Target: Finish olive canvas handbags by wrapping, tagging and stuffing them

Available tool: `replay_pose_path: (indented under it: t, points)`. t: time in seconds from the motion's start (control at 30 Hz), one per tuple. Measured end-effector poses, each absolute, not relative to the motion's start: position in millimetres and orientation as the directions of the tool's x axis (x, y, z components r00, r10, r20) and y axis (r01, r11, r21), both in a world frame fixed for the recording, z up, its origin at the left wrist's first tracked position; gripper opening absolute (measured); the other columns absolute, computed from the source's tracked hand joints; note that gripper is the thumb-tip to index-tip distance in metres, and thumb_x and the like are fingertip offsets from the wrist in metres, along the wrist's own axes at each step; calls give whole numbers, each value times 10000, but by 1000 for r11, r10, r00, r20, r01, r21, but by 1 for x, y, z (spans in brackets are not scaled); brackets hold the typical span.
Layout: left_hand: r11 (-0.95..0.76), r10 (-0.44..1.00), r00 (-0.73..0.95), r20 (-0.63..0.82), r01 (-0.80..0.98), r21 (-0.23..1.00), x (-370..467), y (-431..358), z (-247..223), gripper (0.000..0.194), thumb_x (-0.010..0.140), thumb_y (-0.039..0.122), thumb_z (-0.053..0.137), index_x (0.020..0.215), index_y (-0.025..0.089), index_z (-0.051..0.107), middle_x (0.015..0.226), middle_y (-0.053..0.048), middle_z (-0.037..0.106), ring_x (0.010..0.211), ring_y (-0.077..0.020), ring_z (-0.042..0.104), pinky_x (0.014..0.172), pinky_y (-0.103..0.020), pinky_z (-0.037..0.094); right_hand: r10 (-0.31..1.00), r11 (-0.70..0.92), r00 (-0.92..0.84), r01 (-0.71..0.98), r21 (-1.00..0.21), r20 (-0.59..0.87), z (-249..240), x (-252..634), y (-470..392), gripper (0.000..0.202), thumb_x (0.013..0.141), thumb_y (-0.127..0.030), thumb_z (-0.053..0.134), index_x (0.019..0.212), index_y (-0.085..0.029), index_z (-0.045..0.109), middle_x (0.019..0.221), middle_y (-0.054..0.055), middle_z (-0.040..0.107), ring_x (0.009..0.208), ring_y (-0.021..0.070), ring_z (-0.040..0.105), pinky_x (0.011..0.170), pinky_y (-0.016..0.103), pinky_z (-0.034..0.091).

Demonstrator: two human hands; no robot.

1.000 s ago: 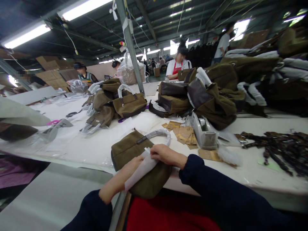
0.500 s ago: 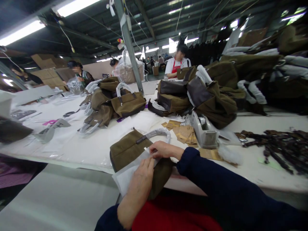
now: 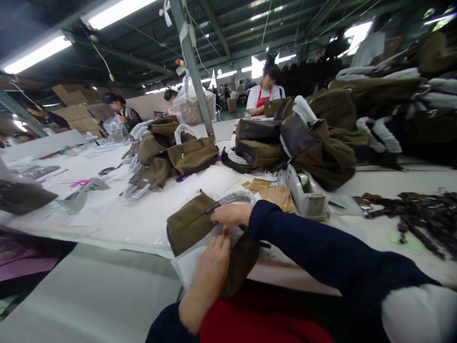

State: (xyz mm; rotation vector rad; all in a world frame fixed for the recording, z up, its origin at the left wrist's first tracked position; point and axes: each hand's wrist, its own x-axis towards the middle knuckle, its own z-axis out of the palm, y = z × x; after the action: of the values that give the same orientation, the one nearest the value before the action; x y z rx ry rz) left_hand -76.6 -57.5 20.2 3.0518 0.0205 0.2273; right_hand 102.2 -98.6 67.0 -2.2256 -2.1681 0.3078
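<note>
An olive-green handbag [image 3: 187, 219] lies tilted at the table's front edge, close to my body. Its far handle [image 3: 241, 195] arches up, wrapped in a whitish sheet. Another thin white sheet [image 3: 187, 264] spreads across the bag's near side, under my hands. My left hand [image 3: 212, 259] is closed on this sheet, its fingertips pinched together. Touching those fingertips, my right hand [image 3: 232, 216] has its fingers bent and closed at the sheet's upper part, beside the handle's dark base. The fingers cover whatever lies right between them.
A grey tape dispenser [image 3: 309, 193] stands right of the bag, near brown paper pieces [image 3: 276, 195]. Dark straps [image 3: 410, 214] lie farther right. Olive handbags [image 3: 193, 152] are heaped behind, with a bigger pile [image 3: 321, 138] at right. A metal post [image 3: 194, 66] rises behind the table; co-workers sit beyond.
My right hand has shifted left toward the handle's base, and its forearm now covers more of the table beside the bag. My left hand stays on the sheet. The view has turned slightly.
</note>
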Motion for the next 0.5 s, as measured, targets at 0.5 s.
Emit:
replay_pose_path:
  t: [0.5]
  points:
    - [-999,22,991,132,16,44,-78,-64,22,391,901,-2,398,1252,98,538,1214,-129,600,1153,-257,544,942,-382,528,978,-2,65,955,-297,200,48,82,-174,159,935,-145,530,830,-140,650,854,45,611,747,135,531,669,239,400]
